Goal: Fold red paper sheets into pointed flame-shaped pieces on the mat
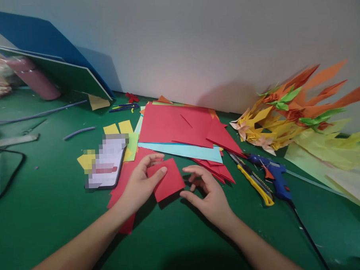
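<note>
A small red paper square (167, 182) is pinched between the thumb and fingers of my left hand (146, 176), raised a little above the green table. Just off its right corner, my right hand (204, 189) is open, thumb and curled fingers apart with nothing between them. Beneath my left wrist lies a strip of red paper (124, 227), partly hidden by the arm. Beyond both hands rests a stack of coloured sheets with a large red sheet (173, 123) on top and a light blue sheet (192, 151) showing below. Folded red pieces (219, 171) lie behind my right hand.
Left of my hands is a phone (106, 166) among small yellow squares (126, 127). To the right lie a yellow box cutter (255, 183) and a blue glue gun (273, 174) with its cord. Paper flowers (295, 110), a pink bottle (36, 79) and leaning boards (76, 76) stand farther back.
</note>
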A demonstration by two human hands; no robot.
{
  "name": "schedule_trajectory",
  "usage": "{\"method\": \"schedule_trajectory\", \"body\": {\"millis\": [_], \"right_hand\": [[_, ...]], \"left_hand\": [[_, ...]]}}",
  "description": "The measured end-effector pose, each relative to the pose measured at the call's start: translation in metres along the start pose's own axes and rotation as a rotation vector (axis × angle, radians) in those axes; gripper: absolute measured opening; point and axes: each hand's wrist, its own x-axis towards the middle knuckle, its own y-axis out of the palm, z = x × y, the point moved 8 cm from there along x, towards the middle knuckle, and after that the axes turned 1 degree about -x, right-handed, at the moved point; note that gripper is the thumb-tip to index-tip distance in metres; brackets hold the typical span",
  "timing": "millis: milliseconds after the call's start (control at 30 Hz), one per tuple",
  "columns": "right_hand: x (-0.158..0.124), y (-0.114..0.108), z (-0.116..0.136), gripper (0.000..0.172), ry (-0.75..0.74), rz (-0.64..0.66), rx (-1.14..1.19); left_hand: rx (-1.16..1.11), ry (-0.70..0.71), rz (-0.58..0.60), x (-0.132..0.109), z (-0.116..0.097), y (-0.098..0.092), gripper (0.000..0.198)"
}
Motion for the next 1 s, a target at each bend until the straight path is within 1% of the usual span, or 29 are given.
{"method": "schedule_trajectory", "body": {"millis": [67,133,200,300,367,433,567,733,833,900,1000], "right_hand": [[0.001,0.001,0.004,0.033,-0.048,0.026,-0.016],[0.002,0.001,0.005,0.028,-0.047,0.047,-0.020],[0.003,0.000,0.001,0.026,-0.005,0.046,0.006],[0.003,-0.001,-0.009,0.027,0.096,0.046,0.096],[0.003,-0.001,-0.014,0.028,0.150,0.064,0.167],[0.003,0.000,-0.017,0.029,0.195,0.095,0.214],[0.003,0.000,-0.016,0.034,0.265,0.157,0.262],[0.004,0.001,-0.012,0.035,0.331,0.213,0.383],[0.003,0.001,-0.016,0.033,0.355,0.191,0.397],[0.003,-0.001,-0.020,0.031,0.366,0.145,0.378],[0.004,-0.006,-0.025,0.041,0.361,0.058,0.308]], "left_hand": [[0.028,0.015,0.032,-0.001,0.001,0.004,0.038],[0.041,0.017,0.047,-0.002,0.000,0.005,0.038],[0.061,0.000,0.055,-0.003,0.000,0.005,0.042],[0.059,-0.052,0.072,-0.005,0.001,0.004,0.052],[-0.024,-0.095,0.107,-0.007,0.004,0.007,0.058],[-0.119,-0.110,0.149,-0.007,0.006,0.010,0.060],[-0.134,-0.028,0.190,-0.006,0.002,0.011,0.057],[-0.115,0.081,0.240,-0.005,-0.003,0.010,0.048],[-0.097,0.105,0.236,-0.005,-0.005,0.011,0.043],[-0.045,0.107,0.217,-0.005,-0.006,0.012,0.040],[0.035,0.145,0.194,-0.006,-0.009,0.014,0.040]]}}
